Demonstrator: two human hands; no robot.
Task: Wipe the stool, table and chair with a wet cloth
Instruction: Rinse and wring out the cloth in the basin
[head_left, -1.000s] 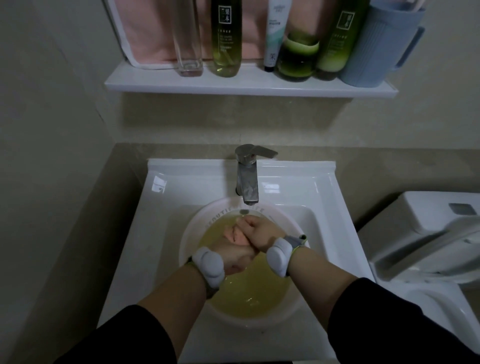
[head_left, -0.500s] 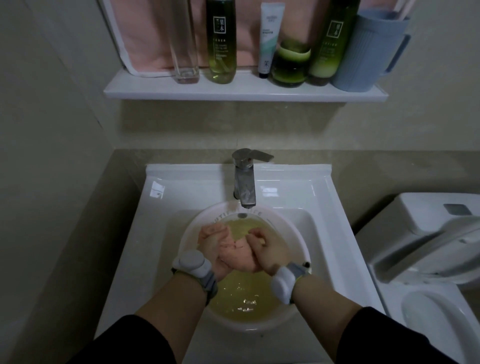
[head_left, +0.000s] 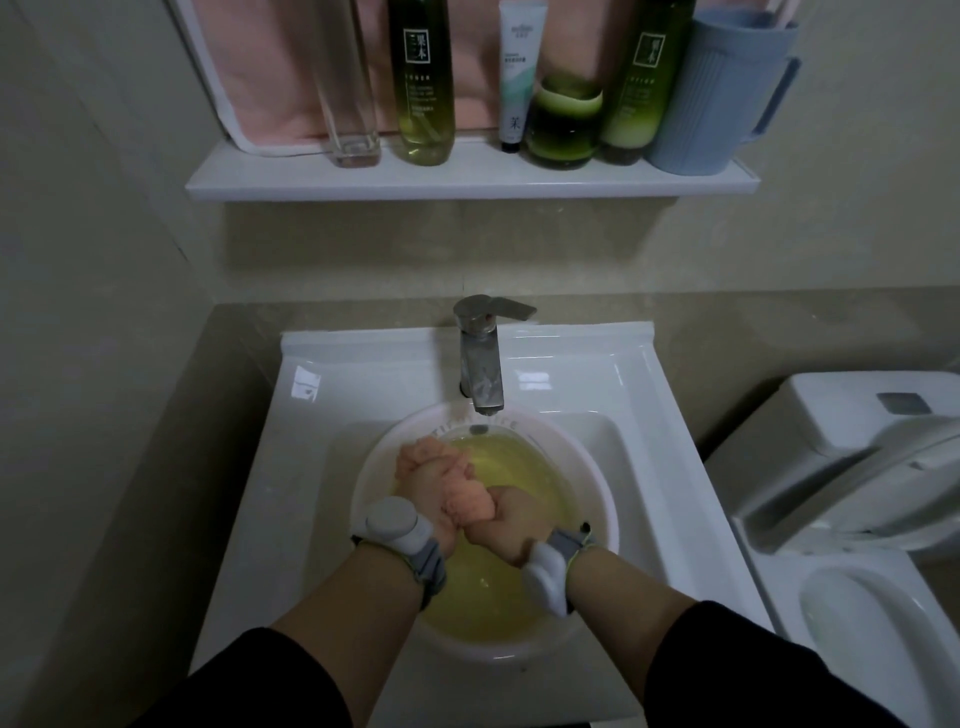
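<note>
Head view: your left grip (head_left: 428, 491) and right grip (head_left: 506, 525) are both clenched round the pink cloth (head_left: 470, 509), which is bunched into a roll between them. You hold it over the yellowish water (head_left: 524, 462) in the basin (head_left: 493, 649). The basin stands in the sink (head_left: 644, 457), right under the tap (head_left: 480, 364). Whether the cloth touches the water, you cannot tell.

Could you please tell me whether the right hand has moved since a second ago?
Yes. The right hand, gripping the pink cloth, has drawn back from under the faucet toward the near rim of the basin.
</note>
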